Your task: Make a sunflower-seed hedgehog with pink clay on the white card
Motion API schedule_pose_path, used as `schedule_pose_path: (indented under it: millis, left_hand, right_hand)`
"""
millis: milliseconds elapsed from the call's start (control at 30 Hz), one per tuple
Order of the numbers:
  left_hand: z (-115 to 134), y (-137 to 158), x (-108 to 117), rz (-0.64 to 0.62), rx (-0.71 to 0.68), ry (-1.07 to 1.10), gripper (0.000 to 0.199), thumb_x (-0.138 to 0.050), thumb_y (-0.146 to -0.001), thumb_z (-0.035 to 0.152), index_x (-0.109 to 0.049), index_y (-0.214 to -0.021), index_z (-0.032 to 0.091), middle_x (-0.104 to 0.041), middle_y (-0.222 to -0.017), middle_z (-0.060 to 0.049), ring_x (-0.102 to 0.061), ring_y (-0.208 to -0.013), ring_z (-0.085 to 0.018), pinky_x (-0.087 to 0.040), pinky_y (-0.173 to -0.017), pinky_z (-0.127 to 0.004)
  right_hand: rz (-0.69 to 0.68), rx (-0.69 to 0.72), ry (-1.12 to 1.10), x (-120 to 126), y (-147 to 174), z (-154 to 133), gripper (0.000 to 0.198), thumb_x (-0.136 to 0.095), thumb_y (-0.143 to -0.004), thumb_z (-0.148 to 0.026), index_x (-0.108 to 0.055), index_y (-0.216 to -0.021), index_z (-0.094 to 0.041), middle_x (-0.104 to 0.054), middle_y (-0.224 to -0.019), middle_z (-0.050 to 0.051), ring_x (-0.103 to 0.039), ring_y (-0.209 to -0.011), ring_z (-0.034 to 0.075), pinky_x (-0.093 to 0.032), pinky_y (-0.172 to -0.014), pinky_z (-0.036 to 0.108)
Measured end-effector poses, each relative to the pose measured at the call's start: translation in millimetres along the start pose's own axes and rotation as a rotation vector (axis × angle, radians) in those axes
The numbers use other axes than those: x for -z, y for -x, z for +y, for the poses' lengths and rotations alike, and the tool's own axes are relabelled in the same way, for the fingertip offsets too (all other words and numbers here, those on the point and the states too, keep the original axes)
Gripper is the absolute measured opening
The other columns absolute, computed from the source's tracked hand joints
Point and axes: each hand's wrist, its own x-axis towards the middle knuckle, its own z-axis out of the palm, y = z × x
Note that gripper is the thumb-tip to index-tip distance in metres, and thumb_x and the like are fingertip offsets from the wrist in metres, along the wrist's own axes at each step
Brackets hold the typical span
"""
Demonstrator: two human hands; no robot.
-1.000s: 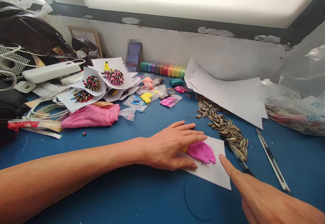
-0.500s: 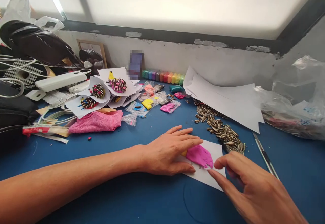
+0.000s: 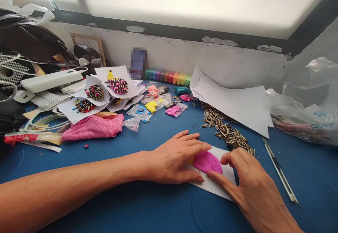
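Left hand [image 3: 174, 157]: laid flat, fingers loosely spread, gripping nothing; index and thumb rest over the white sheet [image 3: 211, 185]. Magenta clay [image 3: 207, 162] lies on that sheet, just right of these fingertips; a yellow bit shows beneath them, mostly covered.

Right hand [image 3: 253, 187]: thumb and index curved, a clear gap between. Thumb tip at the clay's near edge, index tip by its right edge; cannot tell whether either presses.

Around: sunflower seeds [image 3: 235, 139] heaped just beyond the right index, near end hidden by that hand. Cutter knife [image 3: 280, 171] right of the right knuckles. Loose paper [image 3: 237, 99] past the seeds. Beyond the left fingertips, bagged clay [image 3: 174, 111]; farther left, pink cloth [image 3: 92, 126].
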Motion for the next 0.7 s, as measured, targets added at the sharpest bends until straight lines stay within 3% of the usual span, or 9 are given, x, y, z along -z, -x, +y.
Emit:
schedule_pose_path:
  millis: [267,400,533,700]
  left_hand:
    - [-2.0,1.2,-1.0,-0.003,-0.006,-0.022,0.071,-0.067,-0.090,0.050,-0.043,-0.148,0.017,-0.049,-0.151,-0.011,-0.026,-0.151,-0.032,-0.014,-0.125,-0.052]
    - [-1.7,1.3,-0.2,0.000,-0.012,-0.019,0.070,-0.067,-0.091,0.050,-0.043,-0.148,0.019,-0.049,-0.151,-0.010,-0.027,-0.151,-0.031,-0.013,-0.125,-0.051]
    - [-1.8,1.3,-0.1,0.004,-0.013,-0.016,0.071,-0.068,-0.090,0.049,-0.041,-0.150,0.021,-0.046,-0.154,-0.009,-0.025,-0.151,-0.030,-0.012,-0.125,-0.051]
    - [-1.1,1.2,0.4,-0.012,-0.015,-0.005,0.071,-0.067,-0.092,0.048,-0.038,-0.151,0.020,-0.042,-0.157,-0.007,-0.020,-0.153,-0.028,-0.011,-0.126,-0.049]
  right_hand:
    - [-0.078,-0.119,-0.050,3.6,5.3,10.4,0.033,-0.055,-0.093,-0.057,-0.055,-0.089,-0.024,-0.057,-0.080,0.000,-0.056,-0.066,0.015,-0.044,-0.056,0.027]
    - [-0.121,-0.125,-0.077,17.9,2.3,11.2,0.021,-0.055,-0.096,-0.045,-0.059,-0.091,-0.025,-0.061,-0.080,0.000,-0.061,-0.066,0.014,-0.047,-0.055,0.025]
    - [-0.128,0.071,-0.018,19.6,6.7,2.8,0.017,-0.047,-0.100,-0.026,-0.063,-0.106,-0.023,-0.063,-0.083,0.003,-0.064,-0.073,0.015,-0.050,-0.064,0.026]
    - [-0.186,0.349,0.193,12.8,26.2,-4.4,0.047,-0.041,-0.096,-0.017,-0.050,-0.142,-0.014,-0.061,-0.073,0.002,-0.059,-0.060,0.016,-0.048,-0.057,0.029]
